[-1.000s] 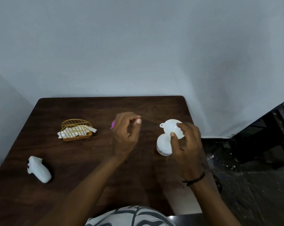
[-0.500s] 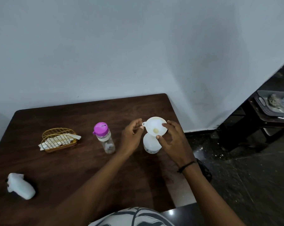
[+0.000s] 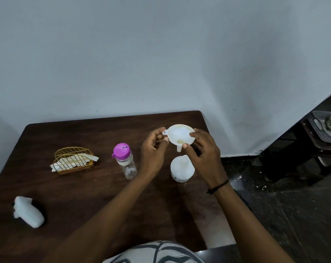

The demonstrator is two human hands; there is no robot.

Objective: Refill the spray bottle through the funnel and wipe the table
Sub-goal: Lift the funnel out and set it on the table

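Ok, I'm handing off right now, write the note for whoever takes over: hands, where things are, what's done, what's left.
Right hand: holds the funnel by its rim, lifted above the white bottle.
Left hand: fingers at the funnel's tab side; grip unclear.
White bottle stands open on the table. Pink-capped bottle stands capped, left of the hands. Spray head lies near the left edge. Wire basket holds napkins.
Done: spray head off.
Left: seat funnel, pour, refit head, wipe table.

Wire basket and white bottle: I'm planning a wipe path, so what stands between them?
In the head view, the purple-capped bottle and the left hand lie between wire basket and white bottle.
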